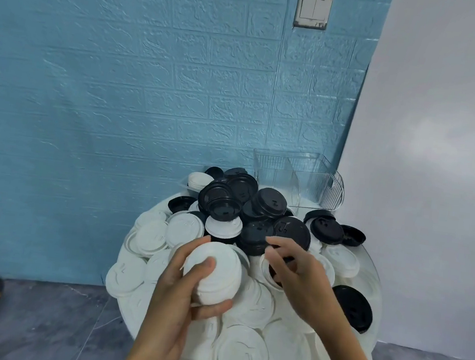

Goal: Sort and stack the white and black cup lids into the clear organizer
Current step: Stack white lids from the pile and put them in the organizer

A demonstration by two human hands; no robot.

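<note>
Loose white lids [241, 355] are covering the near and left parts of the round tabletop [368, 271], overlapping one another, so bare surface is showing only as a narrow strip along the right rim. A heap of black lids [237, 200] is rising at the middle and far left, standing between the hands and the far edge. The clear organizer [298, 181] is sitting at the far right, against the blue wall [122, 92], its compartments lying open from above. The lower scatter of black lids [328, 230] just in front of it is leaving room to pass above.
</note>
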